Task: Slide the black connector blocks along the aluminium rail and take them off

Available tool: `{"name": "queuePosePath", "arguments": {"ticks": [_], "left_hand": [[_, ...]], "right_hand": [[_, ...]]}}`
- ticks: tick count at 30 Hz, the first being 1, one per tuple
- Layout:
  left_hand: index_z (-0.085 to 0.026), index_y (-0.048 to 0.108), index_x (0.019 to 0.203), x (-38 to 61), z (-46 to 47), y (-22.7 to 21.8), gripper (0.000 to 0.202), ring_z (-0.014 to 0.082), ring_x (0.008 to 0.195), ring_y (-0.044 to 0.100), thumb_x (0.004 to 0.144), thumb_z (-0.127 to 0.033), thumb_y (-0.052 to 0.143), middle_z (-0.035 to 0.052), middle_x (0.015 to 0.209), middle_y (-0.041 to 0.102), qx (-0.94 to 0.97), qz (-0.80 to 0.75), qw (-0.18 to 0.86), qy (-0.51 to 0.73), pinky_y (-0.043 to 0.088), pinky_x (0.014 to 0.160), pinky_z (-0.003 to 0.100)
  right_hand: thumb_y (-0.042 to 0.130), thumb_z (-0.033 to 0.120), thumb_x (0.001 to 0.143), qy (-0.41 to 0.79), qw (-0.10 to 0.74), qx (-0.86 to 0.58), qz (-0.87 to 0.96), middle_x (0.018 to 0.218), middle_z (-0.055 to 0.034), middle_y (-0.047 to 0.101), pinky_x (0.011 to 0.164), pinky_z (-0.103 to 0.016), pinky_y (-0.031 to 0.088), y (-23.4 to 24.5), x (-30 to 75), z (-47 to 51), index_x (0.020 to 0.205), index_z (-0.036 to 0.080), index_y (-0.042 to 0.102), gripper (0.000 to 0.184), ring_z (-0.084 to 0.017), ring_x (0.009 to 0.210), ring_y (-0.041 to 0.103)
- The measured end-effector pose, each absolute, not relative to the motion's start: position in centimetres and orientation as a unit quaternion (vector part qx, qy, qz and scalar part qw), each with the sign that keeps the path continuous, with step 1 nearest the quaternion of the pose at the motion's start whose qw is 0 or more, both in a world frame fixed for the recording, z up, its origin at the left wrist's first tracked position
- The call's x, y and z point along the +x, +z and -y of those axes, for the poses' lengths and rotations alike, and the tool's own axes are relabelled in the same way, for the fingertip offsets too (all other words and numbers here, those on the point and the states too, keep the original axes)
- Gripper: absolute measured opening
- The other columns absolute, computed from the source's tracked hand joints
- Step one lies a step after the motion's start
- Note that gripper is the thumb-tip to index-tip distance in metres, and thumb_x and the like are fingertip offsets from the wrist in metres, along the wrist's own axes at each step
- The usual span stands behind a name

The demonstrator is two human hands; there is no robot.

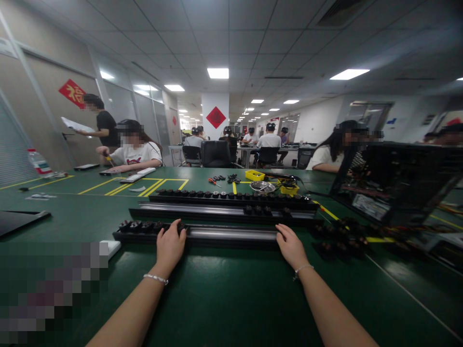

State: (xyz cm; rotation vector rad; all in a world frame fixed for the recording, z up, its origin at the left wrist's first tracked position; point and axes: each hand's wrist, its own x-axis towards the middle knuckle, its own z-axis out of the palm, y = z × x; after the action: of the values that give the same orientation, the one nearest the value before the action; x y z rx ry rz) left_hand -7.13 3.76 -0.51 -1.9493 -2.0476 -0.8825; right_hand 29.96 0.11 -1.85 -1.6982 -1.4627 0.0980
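A long black rail point(231, 233) with a shiny metallic channel lies across the table in front of me. Small black socket-like modules point(146, 225) sit in a row at its left end. My left hand point(170, 245) is at the last of these modules, thumb and fingers around a black piece that they partly hide. At the rail's right end, my right hand point(291, 246) grips it, fingertips over the far edge and thumb at the front. Behind it is a second rail point(202, 209) with several modules toward its right, then a row filled with modules point(202, 194).
Loose black modules point(336, 238) are heaped on the right, near an open black case point(394, 183). Farther back are a metal bowl point(263, 187), a yellow bin point(254, 175) and a screwdriver point(214, 182). A co-worker point(135, 149) sits across the green table.
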Motion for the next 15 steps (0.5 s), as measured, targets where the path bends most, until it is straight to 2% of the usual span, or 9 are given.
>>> {"name": "queuePosePath", "arguments": {"ticks": [15], "left_hand": [[-0.016,0.047,0.123,-7.01,-3.40,0.08,0.041,0.0221,0.109,0.056,0.088,-0.034,0.036,0.0103,0.112,0.065,-0.663,0.694,0.042,-0.277,0.023,0.106,0.044]], "right_hand": [[0.039,0.031,0.078,0.035,0.434,-0.681,0.589,0.122,-0.0089,0.056,0.101,-0.038,0.037,-2.00,30.15,-0.27,0.107,0.017,0.066,0.042,-0.021,0.114,0.051]]}}
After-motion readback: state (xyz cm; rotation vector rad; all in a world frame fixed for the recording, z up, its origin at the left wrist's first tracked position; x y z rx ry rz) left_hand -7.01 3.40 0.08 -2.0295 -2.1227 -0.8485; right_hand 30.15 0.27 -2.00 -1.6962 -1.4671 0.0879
